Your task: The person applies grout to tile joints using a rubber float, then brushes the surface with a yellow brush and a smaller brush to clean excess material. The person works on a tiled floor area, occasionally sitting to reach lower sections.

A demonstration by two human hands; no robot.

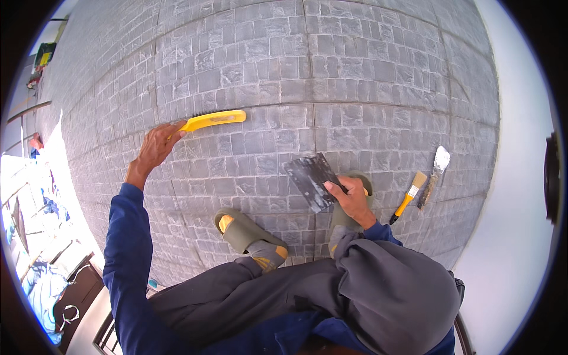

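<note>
My left hand (157, 149) is closed round the handle end of a yellow brush (216, 119) with dark bristles along its far edge. The brush is over the grey tiled floor (260, 142), and I cannot tell whether it touches. In front of my right foot, my right hand (354, 200) grips a dark, flat rectangular plate (310, 180) by its right edge, thumb on top. Pale smears mark the plate's face. To the right lie a paintbrush (409, 197) with a yellow and black handle and a scraper-like tool (436, 171) with a whitened blade.
A white wall (515, 195) runs along the right side. My feet in olive slides (251, 234) stand on the tiles. At the far left are a bright sunlit area with cloth (44, 290) and a dark green container (45, 54). Part of another person's hand (36, 142) shows there.
</note>
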